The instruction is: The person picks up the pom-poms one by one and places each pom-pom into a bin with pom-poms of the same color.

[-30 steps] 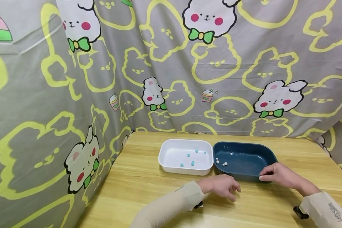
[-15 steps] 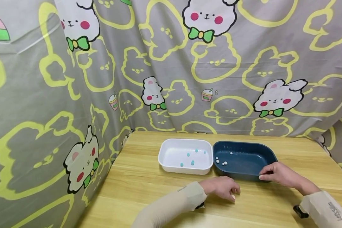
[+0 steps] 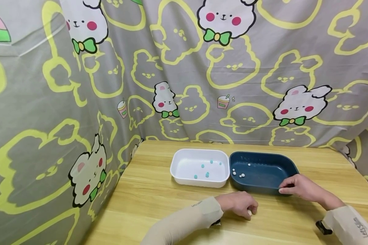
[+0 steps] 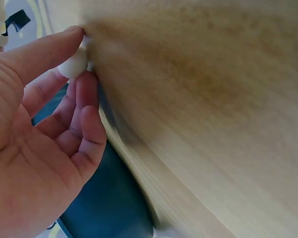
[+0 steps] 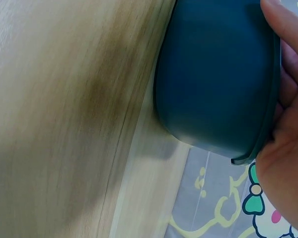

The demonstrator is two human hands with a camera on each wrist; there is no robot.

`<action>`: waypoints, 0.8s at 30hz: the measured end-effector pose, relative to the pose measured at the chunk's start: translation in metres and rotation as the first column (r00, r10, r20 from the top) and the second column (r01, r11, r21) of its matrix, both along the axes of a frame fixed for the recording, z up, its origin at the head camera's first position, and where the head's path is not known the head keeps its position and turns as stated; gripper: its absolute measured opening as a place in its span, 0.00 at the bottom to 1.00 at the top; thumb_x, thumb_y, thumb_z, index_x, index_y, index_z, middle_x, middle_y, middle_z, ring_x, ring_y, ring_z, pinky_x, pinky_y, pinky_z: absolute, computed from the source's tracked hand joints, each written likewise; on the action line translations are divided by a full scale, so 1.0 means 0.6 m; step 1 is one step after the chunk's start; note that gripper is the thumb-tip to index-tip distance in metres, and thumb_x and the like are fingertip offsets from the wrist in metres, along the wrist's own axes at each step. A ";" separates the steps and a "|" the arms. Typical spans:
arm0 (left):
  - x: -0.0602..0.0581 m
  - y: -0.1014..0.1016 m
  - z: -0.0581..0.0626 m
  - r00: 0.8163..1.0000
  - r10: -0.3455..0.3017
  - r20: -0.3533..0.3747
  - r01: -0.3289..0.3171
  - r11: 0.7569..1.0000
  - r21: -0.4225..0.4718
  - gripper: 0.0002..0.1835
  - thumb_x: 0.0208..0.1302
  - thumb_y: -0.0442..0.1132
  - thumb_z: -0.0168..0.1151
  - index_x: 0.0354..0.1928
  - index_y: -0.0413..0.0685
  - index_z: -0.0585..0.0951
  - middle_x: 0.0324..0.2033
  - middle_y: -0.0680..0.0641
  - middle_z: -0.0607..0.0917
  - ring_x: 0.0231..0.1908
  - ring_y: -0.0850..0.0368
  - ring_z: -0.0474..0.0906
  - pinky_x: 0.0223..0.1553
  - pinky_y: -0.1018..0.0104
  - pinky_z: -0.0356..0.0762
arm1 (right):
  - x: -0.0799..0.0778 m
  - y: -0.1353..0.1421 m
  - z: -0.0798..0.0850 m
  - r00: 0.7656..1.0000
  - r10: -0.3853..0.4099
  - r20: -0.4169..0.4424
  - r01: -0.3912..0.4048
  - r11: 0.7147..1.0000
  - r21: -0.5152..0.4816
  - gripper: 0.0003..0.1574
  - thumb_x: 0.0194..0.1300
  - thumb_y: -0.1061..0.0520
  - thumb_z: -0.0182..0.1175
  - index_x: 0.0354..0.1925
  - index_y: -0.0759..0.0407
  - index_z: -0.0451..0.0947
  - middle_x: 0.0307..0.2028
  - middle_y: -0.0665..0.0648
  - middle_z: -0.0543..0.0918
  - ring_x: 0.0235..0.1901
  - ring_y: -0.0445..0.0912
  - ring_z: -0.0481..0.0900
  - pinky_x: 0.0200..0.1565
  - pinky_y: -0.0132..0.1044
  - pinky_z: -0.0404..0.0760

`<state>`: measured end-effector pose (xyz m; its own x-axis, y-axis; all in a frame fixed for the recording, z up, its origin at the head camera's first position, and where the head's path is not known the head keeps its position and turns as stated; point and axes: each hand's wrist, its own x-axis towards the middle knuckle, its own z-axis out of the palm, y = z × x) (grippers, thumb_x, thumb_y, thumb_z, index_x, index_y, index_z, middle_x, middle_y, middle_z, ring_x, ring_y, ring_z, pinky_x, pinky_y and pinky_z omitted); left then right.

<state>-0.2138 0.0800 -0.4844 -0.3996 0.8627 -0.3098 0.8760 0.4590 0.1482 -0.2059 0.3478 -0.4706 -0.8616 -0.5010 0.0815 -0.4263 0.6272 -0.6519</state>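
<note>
Just in front of the dark blue tub (image 3: 263,170), my left hand (image 3: 240,203) pinches a small white ball (image 4: 75,63) between thumb and fingertips, low over the wooden table. My right hand (image 3: 303,189) grips the tub's near right rim, its thumb on the outer wall and the fingers over the inside, as the right wrist view shows. Several small white balls (image 3: 243,175) lie at the tub's left end. To its left stands a white tub (image 3: 199,183) with several small teal balls (image 3: 207,175) scattered on its floor.
Both tubs stand side by side on a light wooden table (image 3: 147,190), near its back edge. A grey curtain (image 3: 187,75) with cartoon bunnies hangs behind the table and along its left side.
My left hand has lowered slightly and its fingers have closed round the white ball, which now shows at the fingertips. The right hand and both tubs stay where they were.
</note>
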 end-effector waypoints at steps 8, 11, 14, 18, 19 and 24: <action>0.003 -0.008 0.000 0.999 -0.038 -0.003 0.038 0.999 0.024 0.07 0.55 0.49 0.70 0.34 0.62 0.81 0.25 0.67 0.75 0.26 0.75 0.67 0.32 0.85 0.62 | 0.002 -0.002 0.002 1.000 -0.011 0.019 0.011 1.000 0.004 0.06 0.62 0.52 0.63 0.32 0.51 0.85 0.30 0.42 0.83 0.28 0.33 0.75 0.27 0.32 0.74; 0.003 -0.010 0.005 0.999 -0.038 0.001 0.038 0.998 0.040 0.06 0.56 0.49 0.69 0.34 0.62 0.81 0.25 0.67 0.75 0.26 0.76 0.67 0.31 0.86 0.62 | 0.002 -0.002 0.001 1.000 -0.006 0.013 0.006 1.000 0.000 0.06 0.62 0.53 0.64 0.32 0.52 0.85 0.29 0.43 0.83 0.28 0.33 0.75 0.27 0.32 0.74; 0.002 -0.012 0.012 0.999 -0.036 0.016 0.035 0.998 0.057 0.06 0.57 0.48 0.68 0.34 0.62 0.82 0.25 0.67 0.75 0.27 0.76 0.68 0.31 0.86 0.63 | 0.002 -0.001 -0.001 1.000 0.005 -0.002 -0.005 1.000 -0.009 0.06 0.62 0.54 0.64 0.31 0.53 0.85 0.29 0.43 0.83 0.27 0.33 0.74 0.27 0.31 0.74; 0.000 -0.014 0.023 0.999 -0.029 0.038 0.025 0.996 0.083 0.06 0.58 0.47 0.68 0.36 0.60 0.82 0.27 0.67 0.76 0.28 0.76 0.68 0.33 0.86 0.63 | 0.001 0.000 -0.002 1.000 0.011 -0.008 -0.011 1.000 -0.015 0.05 0.62 0.55 0.63 0.31 0.54 0.85 0.29 0.43 0.83 0.27 0.33 0.74 0.26 0.31 0.74; -0.001 -0.015 0.025 0.999 -0.027 0.039 0.024 0.996 0.090 0.06 0.58 0.46 0.68 0.36 0.59 0.82 0.27 0.66 0.76 0.29 0.76 0.68 0.33 0.86 0.63 | 0.001 0.000 -0.002 1.000 0.011 -0.007 -0.011 1.000 -0.014 0.05 0.62 0.55 0.63 0.31 0.54 0.85 0.29 0.43 0.83 0.27 0.33 0.74 0.26 0.31 0.74; -0.005 -0.016 0.032 0.999 -0.031 0.007 0.030 0.993 0.115 0.08 0.57 0.46 0.69 0.38 0.59 0.81 0.30 0.66 0.77 0.30 0.77 0.69 0.35 0.86 0.63 | 0.000 -0.001 -0.001 1.000 0.007 0.006 -0.007 1.000 -0.016 0.06 0.62 0.55 0.63 0.32 0.54 0.85 0.29 0.44 0.84 0.28 0.33 0.75 0.27 0.32 0.74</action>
<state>-0.2165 0.0702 -0.4653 -0.3701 0.9045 -0.2117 0.8878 0.4115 0.2061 -0.2057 0.3473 -0.4709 -0.8585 -0.5059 0.0838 -0.4265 0.6138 -0.6643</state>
